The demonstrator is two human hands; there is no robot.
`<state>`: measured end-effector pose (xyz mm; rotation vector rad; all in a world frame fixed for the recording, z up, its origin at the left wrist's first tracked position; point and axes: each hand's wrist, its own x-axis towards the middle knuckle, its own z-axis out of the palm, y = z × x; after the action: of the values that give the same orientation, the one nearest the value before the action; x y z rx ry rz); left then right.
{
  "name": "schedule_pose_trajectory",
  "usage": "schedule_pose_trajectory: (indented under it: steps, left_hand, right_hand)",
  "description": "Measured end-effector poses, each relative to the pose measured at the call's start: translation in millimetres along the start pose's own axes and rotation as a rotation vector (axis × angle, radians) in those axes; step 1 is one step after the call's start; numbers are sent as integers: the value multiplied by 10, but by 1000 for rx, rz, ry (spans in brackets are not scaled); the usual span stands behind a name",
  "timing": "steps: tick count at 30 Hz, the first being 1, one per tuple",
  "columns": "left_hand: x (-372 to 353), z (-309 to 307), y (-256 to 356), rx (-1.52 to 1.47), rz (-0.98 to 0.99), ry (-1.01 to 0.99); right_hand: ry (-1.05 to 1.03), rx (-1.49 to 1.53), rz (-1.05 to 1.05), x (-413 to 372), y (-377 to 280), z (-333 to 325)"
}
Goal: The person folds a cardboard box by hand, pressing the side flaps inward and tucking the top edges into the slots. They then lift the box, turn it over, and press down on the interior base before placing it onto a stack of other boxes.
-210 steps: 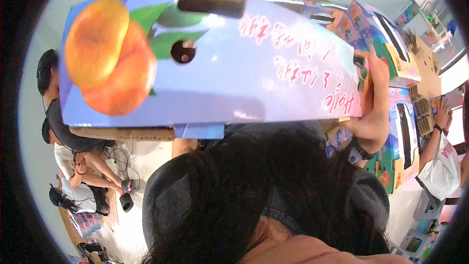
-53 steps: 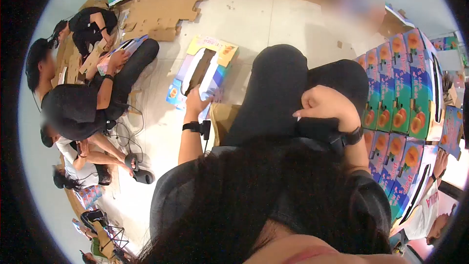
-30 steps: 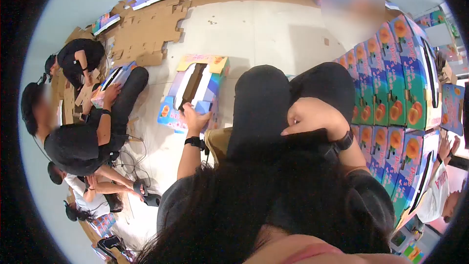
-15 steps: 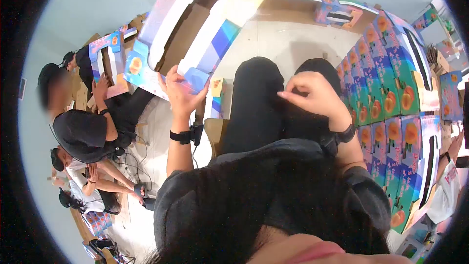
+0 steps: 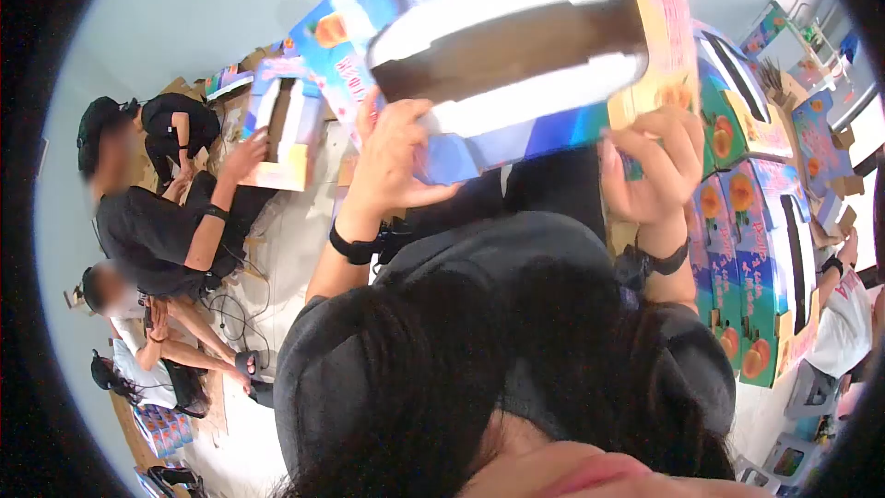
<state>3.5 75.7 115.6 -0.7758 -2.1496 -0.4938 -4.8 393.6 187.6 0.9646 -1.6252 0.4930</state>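
Observation:
A printed cardboard fruit box (image 5: 544, 134) is held up in front of me, showing peach pictures and a long slot with white edges in its face. My left hand (image 5: 392, 152) grips its lower left corner, thumb underneath and fingers behind or along the edge. At the lower right corner, my right hand (image 5: 659, 161) has its fingers bent against the yellow edge; the exact fingertip contact is partly hidden. Through the slot the brown inside of the box shows. My knees are mostly hidden below it.
Stacked fruit boxes (image 5: 751, 267) stand close on my right. On the left, a person in black (image 5: 157, 231) holds a similar box (image 5: 286, 129). Cables (image 5: 235, 314) lie on the floor there. A person in white (image 5: 843, 314) is at the far right.
The box has swung right and turned more level across my view. My right hand has risen from over my knee to the box's right corner. My left hand keeps its hold.

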Motion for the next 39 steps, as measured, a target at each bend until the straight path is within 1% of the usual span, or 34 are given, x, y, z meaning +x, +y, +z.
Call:
schedule_pose_trajectory:
  steps: [1,3,5,6,7,10,12,14,17,18,21,22,25,28,31,34,37,39]
  left_hand:
    - [-11,9,17,12,31,-48]
    - [-40,85,2,39,95,-141]
    - [-57,167,-29,6,147,-198]
    - [-51,196,-63,0,157,-196]
    - [-32,209,-100,-6,167,-196]
    - [49,208,-84,10,166,-260]
    - [106,219,-31,23,95,-240]
    - [178,234,98,-9,14,-195]
    - [271,388,257,-112,117,-110]
    - [309,402,324,-67,149,-170]
    - [374,652,396,-139,159,-143]
    - [382,695,430,-102,152,-125]
    - [356,792,457,-105,-18,-9]
    - [267,922,377,45,-11,66]
    - [257,861,409,72,6,-30]
    - [236,818,422,63,3,-16]
    - [131,852,480,73,29,8]
    - [-6,916,542,80,45,4]
  right_hand:
    - [-25,-40,7,-68,53,20]
    - [-144,-39,112,-320,159,110]
    - [-289,-48,173,-638,282,288]
    - [-391,-43,206,-805,335,369]
    - [-365,-90,183,-884,339,443]
    - [-312,-120,217,-959,350,564]
    - [-285,-164,263,-935,316,647]
    - [-259,-168,256,-930,330,704]
    - [-265,-160,279,-942,307,698]
    - [-268,-169,271,-936,295,701]
    - [-275,-169,263,-949,310,699]
    - [-276,-165,265,-957,316,703]
    - [-262,-171,264,-989,293,693]
    - [-248,-189,265,-1036,216,680]
    - [-276,-151,291,-967,149,591]
    - [-244,-22,264,-872,216,444]
    - [-107,-50,198,-538,224,197]
    - [1,-131,207,-332,214,47]
